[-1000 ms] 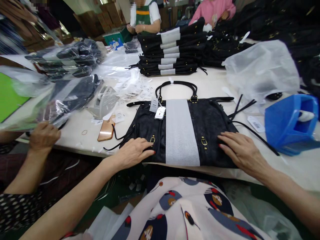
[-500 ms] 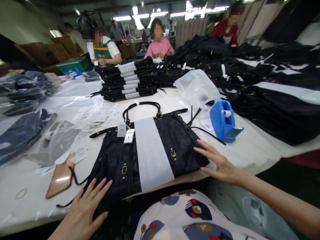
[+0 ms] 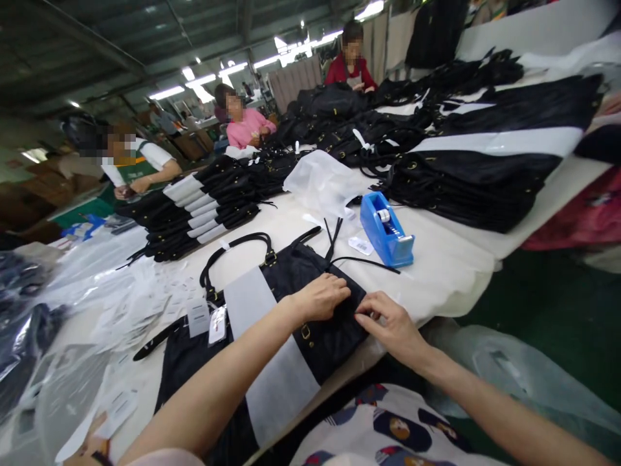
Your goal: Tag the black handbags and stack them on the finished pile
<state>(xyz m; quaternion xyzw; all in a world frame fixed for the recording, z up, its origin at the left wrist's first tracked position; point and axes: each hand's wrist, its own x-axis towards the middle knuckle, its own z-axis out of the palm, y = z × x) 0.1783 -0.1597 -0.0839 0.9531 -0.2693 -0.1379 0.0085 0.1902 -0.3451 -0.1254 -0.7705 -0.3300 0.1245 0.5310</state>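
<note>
A black handbag [image 3: 334,346] lies flat on the table before me, with a pale paper band [image 3: 272,375] around its middle. Its looped handles [image 3: 237,241] point away from me, and a white hang tag [image 3: 218,325] rests by the handle base. My left hand [image 3: 324,298] reaches across the bag, fingers curled down onto its right part; the fingertips are partly hidden. At the bag's right edge, my right hand [image 3: 388,322] pinches the black material between thumb and fingers. Thin black cords [image 3: 363,260] extend beyond the bag's upper right corner.
A blue tape dispenser [image 3: 385,230] stands beyond my hands, near a crumpled translucent bag [image 3: 320,184]. Stacks of banded black bags [image 3: 194,213] sit further back and a larger pile [image 3: 466,175] to the right. Loose labels and plastic lie at left. Several people work across the table.
My left hand has moved from the bag's lower left across to its right part, and its fingers have curled. My right hand has closed at the right edge. The view has turned right.
</note>
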